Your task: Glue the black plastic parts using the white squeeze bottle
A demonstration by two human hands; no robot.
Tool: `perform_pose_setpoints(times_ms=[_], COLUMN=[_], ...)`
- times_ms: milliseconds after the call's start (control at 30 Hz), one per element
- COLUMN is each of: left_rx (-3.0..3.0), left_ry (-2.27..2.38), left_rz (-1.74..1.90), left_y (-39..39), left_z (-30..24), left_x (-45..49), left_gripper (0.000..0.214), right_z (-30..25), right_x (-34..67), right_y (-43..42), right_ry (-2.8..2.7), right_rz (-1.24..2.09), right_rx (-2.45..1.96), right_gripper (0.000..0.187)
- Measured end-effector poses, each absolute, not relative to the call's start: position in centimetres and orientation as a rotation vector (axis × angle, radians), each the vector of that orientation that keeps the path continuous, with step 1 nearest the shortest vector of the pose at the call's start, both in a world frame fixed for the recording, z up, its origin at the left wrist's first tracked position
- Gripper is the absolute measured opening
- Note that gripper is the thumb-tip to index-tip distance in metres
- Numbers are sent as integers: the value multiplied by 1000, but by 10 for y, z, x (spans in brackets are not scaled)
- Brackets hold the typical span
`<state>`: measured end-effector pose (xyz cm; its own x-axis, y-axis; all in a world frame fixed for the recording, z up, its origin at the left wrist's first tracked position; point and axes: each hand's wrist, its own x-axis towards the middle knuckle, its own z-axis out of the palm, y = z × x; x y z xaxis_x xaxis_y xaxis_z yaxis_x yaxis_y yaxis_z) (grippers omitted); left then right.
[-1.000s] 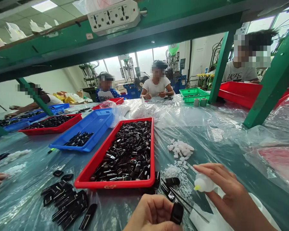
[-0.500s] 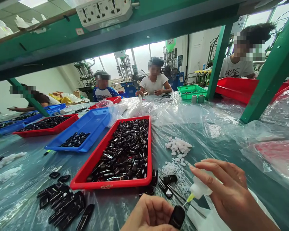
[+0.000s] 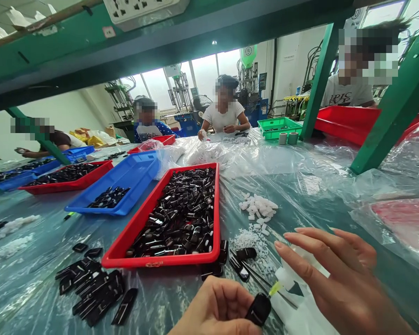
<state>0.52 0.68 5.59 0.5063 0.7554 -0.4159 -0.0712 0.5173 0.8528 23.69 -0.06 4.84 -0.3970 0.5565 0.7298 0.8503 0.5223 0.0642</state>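
- While the left hand (image 3: 212, 311) holds a glossy black rectangular piece (image 3: 259, 309) near the lower edge of the view, the right hand (image 3: 345, 284) lies just to its right.
- Left fingers (image 3: 232, 298): curled together, clamped on the piece; its upper end projects past them.
- Right fingers (image 3: 317, 246): extended and slightly apart, above a translucent white plastic squeeze bottle (image 3: 295, 274). Grip on the bottle: cannot tell.
- Bottle's yellow-green nozzle (image 3: 274, 289): tilted down-left, tip just beside the black piece; contact cannot be told.
- Bench surface: covered by crumpled clear plastic sheeting (image 3: 300, 186).
- Rectangular red plastic tray (image 3: 158, 263): ahead of the left hand, heaped with similar black pieces.
- Loose black pieces (image 3: 94, 291): lying on the sheeting, left of the left hand.
- Heap of small white plastic bits (image 3: 256, 209): beyond the bottle.
- Rectangular blue plastic tray (image 3: 134, 174): left of the red tray, holding a smaller batch of black pieces.
- Seated co-worker in a white T-shirt (image 3: 225, 116): across the bench, hands at the sheeting.
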Motion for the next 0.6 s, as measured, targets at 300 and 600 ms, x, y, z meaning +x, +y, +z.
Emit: perform_pose_setpoints(times_ms=[300, 600], left_rx=[855, 832], left_ry=[775, 731], left_rz=[507, 507], left_y=[10, 8], left_z=[54, 50], left_x=[11, 15], left_gripper=[25, 18], right_z=[62, 64], right_x=[225, 227], right_y=[-19, -27], right_ry=[-1931, -1916], right_rz=[-703, -520], right_rx=[-1262, -1284], right_gripper=[34, 48])
